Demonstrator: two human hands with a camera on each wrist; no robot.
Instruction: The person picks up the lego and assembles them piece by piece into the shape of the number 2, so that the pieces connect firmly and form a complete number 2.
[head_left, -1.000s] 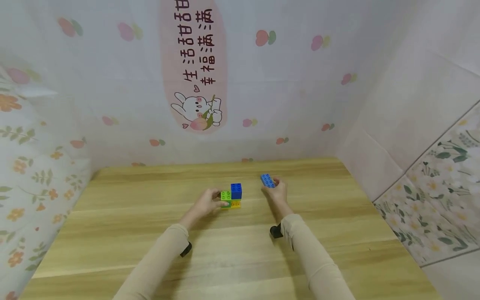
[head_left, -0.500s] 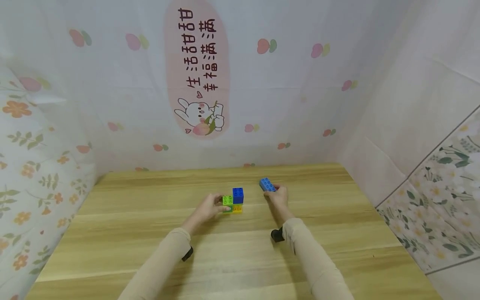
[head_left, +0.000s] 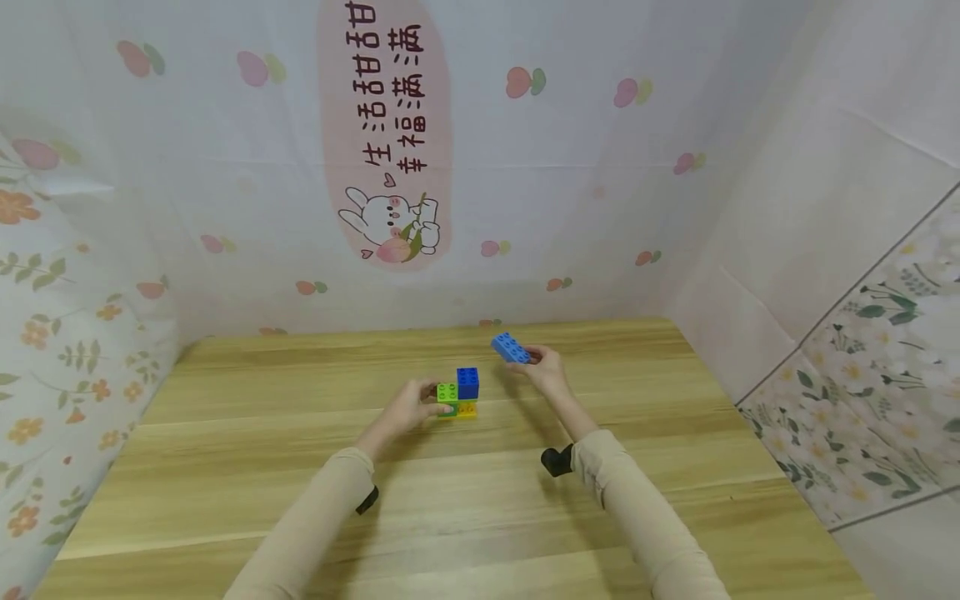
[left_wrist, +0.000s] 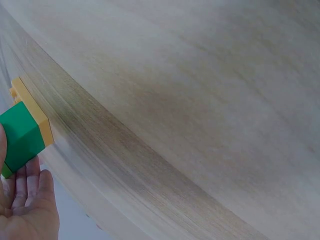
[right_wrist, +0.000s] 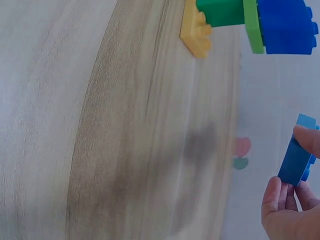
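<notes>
The left hand holds the little block tower on the wooden table, fingers curled round its green side. The right hand pinches a long blue block up in the air, at about 1 o'clock from the tower and near it.

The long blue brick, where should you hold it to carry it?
Hold the long blue brick by one short end, coming from the right, as the right hand does now. Fingers and thumb pinch its flat sides there, which probably leaves the studded top and the underside free above the small brick stack.
</notes>
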